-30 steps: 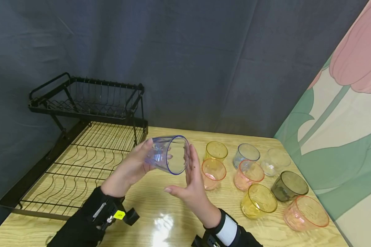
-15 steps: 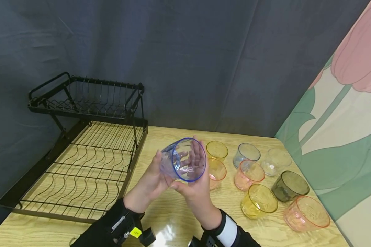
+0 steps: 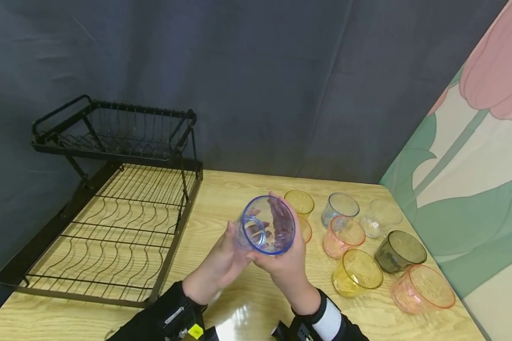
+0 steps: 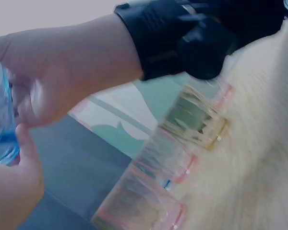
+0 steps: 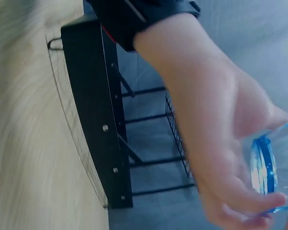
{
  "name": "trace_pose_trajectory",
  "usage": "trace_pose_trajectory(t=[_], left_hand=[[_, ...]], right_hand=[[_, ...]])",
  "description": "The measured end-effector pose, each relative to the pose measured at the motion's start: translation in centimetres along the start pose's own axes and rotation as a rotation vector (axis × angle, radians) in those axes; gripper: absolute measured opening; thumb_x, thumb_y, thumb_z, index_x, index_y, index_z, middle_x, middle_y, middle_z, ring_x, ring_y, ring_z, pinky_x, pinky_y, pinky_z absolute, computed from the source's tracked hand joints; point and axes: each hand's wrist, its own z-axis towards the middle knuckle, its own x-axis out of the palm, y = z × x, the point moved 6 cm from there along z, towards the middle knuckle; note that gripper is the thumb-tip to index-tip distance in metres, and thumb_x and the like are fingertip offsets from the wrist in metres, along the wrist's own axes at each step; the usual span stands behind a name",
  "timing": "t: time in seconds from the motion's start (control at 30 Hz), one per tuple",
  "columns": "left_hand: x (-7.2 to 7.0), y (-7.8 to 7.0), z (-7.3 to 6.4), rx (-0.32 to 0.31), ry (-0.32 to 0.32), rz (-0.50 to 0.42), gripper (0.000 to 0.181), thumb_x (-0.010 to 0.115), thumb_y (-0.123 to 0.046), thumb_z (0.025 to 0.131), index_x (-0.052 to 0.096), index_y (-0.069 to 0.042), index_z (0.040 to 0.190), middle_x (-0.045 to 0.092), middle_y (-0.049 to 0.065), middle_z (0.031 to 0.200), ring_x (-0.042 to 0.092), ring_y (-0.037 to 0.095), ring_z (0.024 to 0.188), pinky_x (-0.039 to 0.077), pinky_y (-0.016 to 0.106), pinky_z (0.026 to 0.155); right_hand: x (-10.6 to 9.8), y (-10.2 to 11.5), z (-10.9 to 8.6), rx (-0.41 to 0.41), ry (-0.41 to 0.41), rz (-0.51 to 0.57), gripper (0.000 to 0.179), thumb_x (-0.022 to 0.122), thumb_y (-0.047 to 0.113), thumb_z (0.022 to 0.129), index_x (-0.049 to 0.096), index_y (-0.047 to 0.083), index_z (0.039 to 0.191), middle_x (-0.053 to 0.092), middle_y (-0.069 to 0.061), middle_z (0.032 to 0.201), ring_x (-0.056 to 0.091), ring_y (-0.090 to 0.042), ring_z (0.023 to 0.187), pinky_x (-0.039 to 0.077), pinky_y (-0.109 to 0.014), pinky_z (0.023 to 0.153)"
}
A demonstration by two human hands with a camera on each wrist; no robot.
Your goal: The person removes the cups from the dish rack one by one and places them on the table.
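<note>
A clear drinking glass with a blue rim (image 3: pixel 268 226) is held up over the table between both hands, tilted with its mouth facing the head camera. My left hand (image 3: pixel 219 263) grips it around the base end, thumb on the near side. From the right, my right hand (image 3: pixel 289 267) holds the rim end, its thumb low by the rim and its fingers showing through the wall behind. In the right wrist view, fingertips curl at the blue edge of the glass (image 5: pixel 266 165). The left wrist view catches only part of the glass (image 4: pixel 1 120).
A black two-tier dish rack (image 3: pixel 153 279) stands on the left. To the right are several tinted tumblers, among them a yellow glass (image 3: pixel 357 273), a grey glass (image 3: pixel 400 252) and a pink glass (image 3: pixel 423 290). A dark curtain (image 3: pixel 256 85) hangs behind the table.
The left hand has moved right with the glass, bringing it to the right hand, which now holds it too. The glass mouth has turned more toward the head camera.
</note>
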Motion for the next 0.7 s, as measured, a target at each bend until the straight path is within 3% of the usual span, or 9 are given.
trace_pose_trajectory(t=[0.17,0.27,0.37,0.47,0.53,0.7], left_hand=[[-0.7,1.0,-0.8,-0.144,0.026,0.108,0.090,0.052,-0.060,0.084,0.021,-0.006,0.149,0.044,0.014,0.143,0.048,0.023,0.125,0.044,0.031,0.103],[-1.6,1.3,-1.2,-0.234,0.003,0.211,0.081,0.051,-0.051,0.090,0.024,0.001,0.146,0.039,0.029,0.144,0.047,0.032,0.126,0.045,0.035,0.104],[-2.5,1.4,-1.5,-0.300,-0.031,0.299,0.069,0.048,-0.041,0.096,0.026,0.005,0.144,0.033,0.035,0.143,0.043,0.041,0.127,0.044,0.039,0.104],[-3.4,1.3,-1.7,-0.333,-0.100,0.356,0.059,0.046,-0.032,0.099,0.030,0.006,0.141,0.034,0.035,0.143,0.043,0.044,0.126,0.045,0.042,0.103],[-4.0,1.1,-1.9,-0.335,-0.145,0.372,0.054,0.046,-0.028,0.099,0.032,0.007,0.139,0.037,0.034,0.140,0.045,0.043,0.124,0.046,0.042,0.102],[-4.9,0.7,-2.2,-0.321,-0.212,0.385,0.052,0.050,-0.029,0.097,0.037,0.008,0.132,0.052,0.019,0.122,0.057,0.028,0.109,0.053,0.031,0.092]], right_hand=[[-2.0,-0.2,-1.0,0.110,0.076,-0.011,0.096,0.083,0.030,0.068,0.031,-0.009,0.138,0.049,-0.004,0.140,0.045,-0.021,0.128,0.038,-0.025,0.109],[-3.7,-0.9,-1.9,0.244,0.116,-0.007,0.093,0.084,0.009,0.065,0.029,-0.007,0.139,0.048,0.000,0.138,0.044,-0.018,0.127,0.040,-0.022,0.106],[-5.7,-1.8,-3.4,0.378,0.131,-0.043,0.094,0.078,-0.010,0.061,0.029,-0.003,0.140,0.047,0.004,0.136,0.044,-0.014,0.125,0.041,-0.018,0.102],[-7.5,-2.5,-5.0,0.431,0.140,-0.056,0.092,0.074,-0.018,0.058,0.029,-0.005,0.138,0.049,0.005,0.134,0.045,-0.011,0.123,0.042,-0.015,0.100],[-8.3,-2.9,-5.8,0.417,0.153,-0.026,0.091,0.073,-0.021,0.056,0.028,-0.009,0.134,0.050,0.003,0.133,0.046,-0.011,0.124,0.038,-0.016,0.104],[-9.6,-3.7,-7.2,0.390,0.171,-0.017,0.088,0.073,-0.023,0.052,0.028,-0.014,0.127,0.053,0.005,0.132,0.046,-0.007,0.124,0.034,-0.013,0.105]])
